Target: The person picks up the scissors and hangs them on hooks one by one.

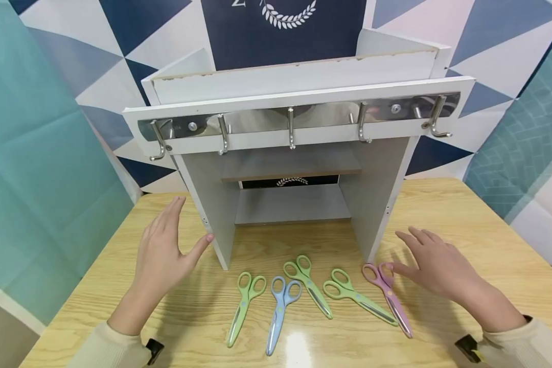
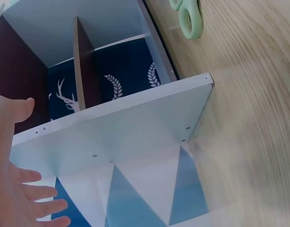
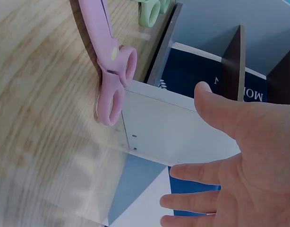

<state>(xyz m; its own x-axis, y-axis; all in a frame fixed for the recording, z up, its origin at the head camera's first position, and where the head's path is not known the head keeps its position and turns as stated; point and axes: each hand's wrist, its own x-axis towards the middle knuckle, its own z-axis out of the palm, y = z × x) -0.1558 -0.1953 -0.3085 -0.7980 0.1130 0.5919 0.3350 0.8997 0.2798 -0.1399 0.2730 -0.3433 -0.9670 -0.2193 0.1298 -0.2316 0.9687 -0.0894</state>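
A white shelf unit (image 1: 299, 92) with a metal strip of several hooks (image 1: 291, 125) stands on the wooden table. My left hand (image 1: 167, 245) hovers beside its left side panel, fingers spread, holding nothing. To the right, my right hand (image 1: 441, 263) is raised near the pink scissors (image 1: 388, 301), also holding nothing; contact with them is not visible. Several scissors lie in front of the unit: a green pair (image 1: 245, 306) at left, a blue pair (image 1: 279, 314), another green pair (image 1: 310, 286) and a further green pair (image 1: 359, 296). In the right wrist view the pink scissors (image 3: 109, 61) lie apart from the hand.
The wooden table (image 1: 441, 204) reaches past both sides of the unit. Behind it hangs a cloth with blue and white triangles (image 1: 87, 56). Teal sheets (image 1: 37, 143) hang at the left and right. Inside the unit is a grey shelf (image 1: 292, 161).
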